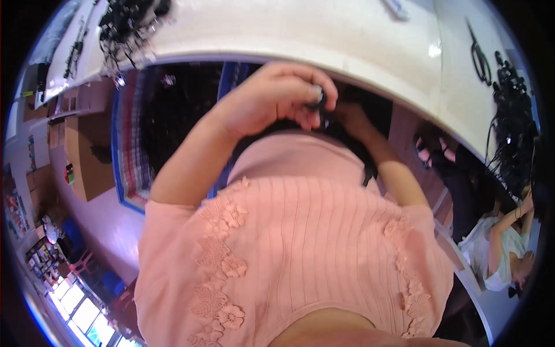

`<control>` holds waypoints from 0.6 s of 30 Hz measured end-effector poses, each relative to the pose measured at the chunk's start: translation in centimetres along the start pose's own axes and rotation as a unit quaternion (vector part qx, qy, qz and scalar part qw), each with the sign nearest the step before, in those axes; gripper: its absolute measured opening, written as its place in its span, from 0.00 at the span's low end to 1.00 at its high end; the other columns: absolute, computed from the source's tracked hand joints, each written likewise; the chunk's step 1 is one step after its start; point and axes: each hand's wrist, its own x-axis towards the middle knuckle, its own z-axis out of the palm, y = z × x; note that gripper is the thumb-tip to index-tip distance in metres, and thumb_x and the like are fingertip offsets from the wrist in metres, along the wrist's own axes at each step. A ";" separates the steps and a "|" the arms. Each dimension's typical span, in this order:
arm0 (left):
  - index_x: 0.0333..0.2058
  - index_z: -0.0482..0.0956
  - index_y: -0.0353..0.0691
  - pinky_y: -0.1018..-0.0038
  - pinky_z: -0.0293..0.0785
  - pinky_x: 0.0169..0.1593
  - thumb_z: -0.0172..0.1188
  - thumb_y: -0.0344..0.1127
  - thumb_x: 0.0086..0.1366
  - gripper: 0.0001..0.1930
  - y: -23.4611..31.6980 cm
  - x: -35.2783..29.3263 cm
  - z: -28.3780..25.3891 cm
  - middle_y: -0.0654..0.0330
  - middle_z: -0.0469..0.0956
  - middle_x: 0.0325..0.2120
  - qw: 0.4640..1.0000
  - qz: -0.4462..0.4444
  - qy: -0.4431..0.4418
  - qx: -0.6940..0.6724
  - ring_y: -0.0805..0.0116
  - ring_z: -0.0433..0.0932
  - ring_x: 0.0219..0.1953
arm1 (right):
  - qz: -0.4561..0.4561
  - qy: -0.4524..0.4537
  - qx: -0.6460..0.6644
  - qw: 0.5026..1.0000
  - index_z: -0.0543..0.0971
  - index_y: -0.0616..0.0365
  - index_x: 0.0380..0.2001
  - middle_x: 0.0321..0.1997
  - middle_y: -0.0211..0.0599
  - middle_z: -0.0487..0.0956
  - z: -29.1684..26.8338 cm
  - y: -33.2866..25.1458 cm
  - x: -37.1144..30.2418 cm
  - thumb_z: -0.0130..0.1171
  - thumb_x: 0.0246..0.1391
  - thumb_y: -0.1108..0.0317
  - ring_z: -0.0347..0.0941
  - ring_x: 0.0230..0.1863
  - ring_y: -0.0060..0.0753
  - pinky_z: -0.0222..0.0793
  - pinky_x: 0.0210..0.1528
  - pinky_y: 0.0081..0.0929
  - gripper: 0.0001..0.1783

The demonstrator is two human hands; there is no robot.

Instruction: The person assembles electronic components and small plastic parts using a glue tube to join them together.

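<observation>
Black piece point(319, 99) in left hand point(277, 95); white table edge point(231, 51) just beyond.

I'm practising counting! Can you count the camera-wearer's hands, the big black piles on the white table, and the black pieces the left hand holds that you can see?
Hands: 2 (left hand, right hand)
Big black piles: 2 (left pile, right pile)
Held: 1 small black piece
Total: 5
</observation>
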 end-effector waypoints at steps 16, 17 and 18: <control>0.36 0.71 0.31 0.76 0.73 0.35 0.50 0.31 0.55 0.11 0.1 -0.9 1.4 0.57 0.74 0.32 0.999 -0.015 -0.047 -0.009 0.72 0.75 0.28 | -0.084 0.043 -0.051 0.994 0.78 0.55 0.34 0.34 0.41 0.77 -0.5 2.0 1.2 0.54 0.43 0.71 0.72 0.38 0.33 0.65 0.44 0.30 0.11; 0.36 0.71 0.31 0.76 0.73 0.34 0.50 0.31 0.55 0.11 0.0 -0.9 1.4 0.57 0.74 0.32 0.999 -0.014 -0.042 -0.010 0.72 0.75 0.27 | -0.124 0.066 -0.057 0.988 0.77 0.56 0.35 0.36 0.42 0.76 -0.3 1.7 1.1 0.53 0.43 0.72 0.71 0.39 0.34 0.65 0.46 0.31 0.12; 0.36 0.71 0.31 0.76 0.74 0.33 0.50 0.30 0.55 0.11 0.1 -0.9 1.4 0.56 0.74 0.32 0.999 -0.009 -0.035 -0.013 0.72 0.75 0.26 | -0.163 0.088 -0.062 0.981 0.77 0.56 0.36 0.37 0.42 0.76 -0.1 1.3 0.9 0.52 0.43 0.72 0.71 0.41 0.36 0.64 0.47 0.31 0.14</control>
